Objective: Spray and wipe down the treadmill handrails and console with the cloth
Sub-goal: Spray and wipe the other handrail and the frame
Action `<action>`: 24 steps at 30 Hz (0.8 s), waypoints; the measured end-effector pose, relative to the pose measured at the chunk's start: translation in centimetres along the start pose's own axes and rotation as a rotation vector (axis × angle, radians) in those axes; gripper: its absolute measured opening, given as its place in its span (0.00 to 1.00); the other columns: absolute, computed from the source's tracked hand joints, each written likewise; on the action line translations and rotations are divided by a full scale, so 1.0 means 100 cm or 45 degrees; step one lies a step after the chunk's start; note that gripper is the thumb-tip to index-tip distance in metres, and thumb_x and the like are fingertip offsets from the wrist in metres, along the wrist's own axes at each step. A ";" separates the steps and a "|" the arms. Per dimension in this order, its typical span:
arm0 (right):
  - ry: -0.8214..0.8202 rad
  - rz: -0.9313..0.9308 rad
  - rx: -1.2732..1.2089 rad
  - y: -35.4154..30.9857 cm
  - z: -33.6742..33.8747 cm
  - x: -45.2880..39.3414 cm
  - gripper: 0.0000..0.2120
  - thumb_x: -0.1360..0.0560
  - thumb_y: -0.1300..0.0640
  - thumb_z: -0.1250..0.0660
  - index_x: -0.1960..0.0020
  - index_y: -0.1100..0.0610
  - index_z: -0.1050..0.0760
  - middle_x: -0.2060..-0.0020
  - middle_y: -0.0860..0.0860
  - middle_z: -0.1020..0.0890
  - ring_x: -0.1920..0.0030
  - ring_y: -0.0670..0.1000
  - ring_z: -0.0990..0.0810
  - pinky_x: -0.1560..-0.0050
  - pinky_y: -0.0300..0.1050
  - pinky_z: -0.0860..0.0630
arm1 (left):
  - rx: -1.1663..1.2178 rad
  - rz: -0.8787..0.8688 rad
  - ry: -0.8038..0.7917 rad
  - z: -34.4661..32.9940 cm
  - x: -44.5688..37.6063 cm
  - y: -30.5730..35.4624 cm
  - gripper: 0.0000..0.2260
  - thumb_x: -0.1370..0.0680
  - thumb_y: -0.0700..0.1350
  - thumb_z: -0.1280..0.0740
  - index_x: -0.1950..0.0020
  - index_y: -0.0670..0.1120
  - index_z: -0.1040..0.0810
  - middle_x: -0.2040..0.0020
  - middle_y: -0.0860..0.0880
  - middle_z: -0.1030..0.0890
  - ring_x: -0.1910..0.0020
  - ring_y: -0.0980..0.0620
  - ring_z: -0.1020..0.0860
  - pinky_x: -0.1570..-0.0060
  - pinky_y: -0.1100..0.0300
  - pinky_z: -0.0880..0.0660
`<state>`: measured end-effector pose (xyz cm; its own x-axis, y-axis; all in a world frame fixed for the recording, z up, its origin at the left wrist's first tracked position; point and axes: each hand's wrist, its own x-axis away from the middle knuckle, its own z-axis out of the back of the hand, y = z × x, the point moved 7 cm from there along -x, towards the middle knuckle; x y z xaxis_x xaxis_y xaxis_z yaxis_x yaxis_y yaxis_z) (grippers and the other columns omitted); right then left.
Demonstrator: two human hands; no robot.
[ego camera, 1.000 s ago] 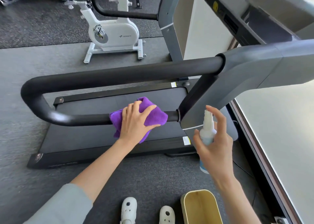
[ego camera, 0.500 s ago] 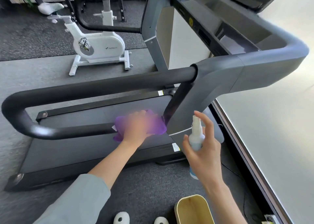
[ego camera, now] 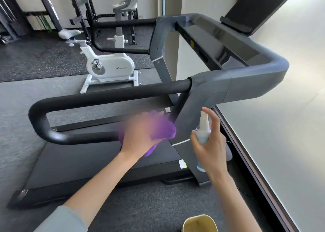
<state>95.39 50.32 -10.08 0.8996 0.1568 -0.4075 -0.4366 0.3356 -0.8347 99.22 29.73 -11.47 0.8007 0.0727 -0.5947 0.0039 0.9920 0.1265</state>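
Wiping under way on the lower bar of the near black padded loop handrail (ego camera: 98, 98), left hand (ego camera: 140, 135) blurred, pressed over the purple microfibre cloth (ego camera: 163, 129) close to the grey upright; fingers too smeared to tell whether curled or flat. Right hand (ego camera: 211, 147) just beside, wrapped round the small clear spray bottle with white nozzle (ego camera: 204, 128), forefinger over the top. Judged early to midway: far black handrail (ego camera: 123, 23) and dark glossy console (ego camera: 219, 43) still to be done.

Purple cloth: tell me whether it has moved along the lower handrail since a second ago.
Yes. The purple cloth has slid right along the lower handrail, now against the grey upright.
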 end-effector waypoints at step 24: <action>0.228 -0.053 0.078 0.027 0.057 -0.018 0.30 0.27 0.67 0.33 0.33 0.41 0.35 0.74 0.43 0.32 0.73 0.49 0.34 0.68 0.44 0.32 | -0.212 0.042 -0.067 0.004 -0.149 0.048 0.38 0.38 0.77 0.42 0.42 0.50 0.22 0.53 0.42 0.21 0.54 0.39 0.22 0.57 0.50 0.28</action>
<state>92.62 56.25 -9.45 0.8992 -0.0247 -0.4368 -0.3926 0.3951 -0.8305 87.61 33.37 -1.69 0.8291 0.1046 -0.5492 -0.1188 0.9929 0.0097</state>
